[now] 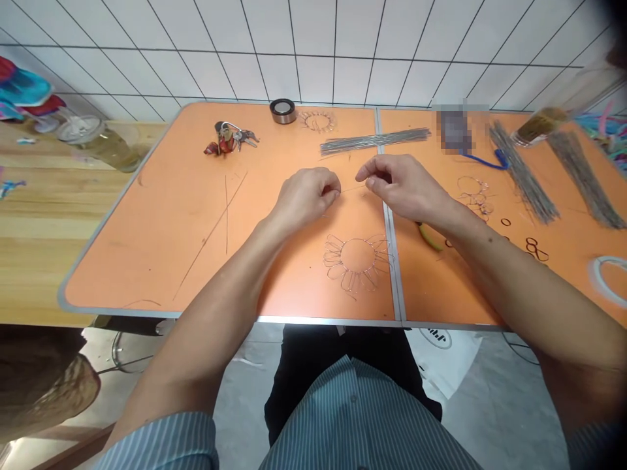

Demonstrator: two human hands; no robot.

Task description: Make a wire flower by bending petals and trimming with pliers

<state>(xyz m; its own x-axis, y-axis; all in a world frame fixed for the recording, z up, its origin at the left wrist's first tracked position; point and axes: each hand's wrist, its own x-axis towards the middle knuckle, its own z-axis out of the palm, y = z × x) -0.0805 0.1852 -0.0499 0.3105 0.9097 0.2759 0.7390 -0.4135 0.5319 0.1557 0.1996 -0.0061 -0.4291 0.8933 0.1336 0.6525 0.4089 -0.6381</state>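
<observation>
A thin wire [353,188] spans the gap between my two hands above the orange table. Its left end is pinched in my left hand [309,194], whose fingers are curled together. My right hand [399,185] has thumb and index finger bent close together at the wire's other end. Nearer the table's front edge lies a flower-shaped wire piece [357,256] with many loops around a ring. Behind my hands rests a bundle of straight wires [375,140]. Two single wires [226,215] cross each other on the left part of the table.
Keys [242,136], a tape roll [283,111] and a wire ring [317,121] are at the back. To the right are more wire bundles [524,173], small dark rings [506,222], a white ring [610,281] and a jar [541,125]. Another jar [100,142] stands left.
</observation>
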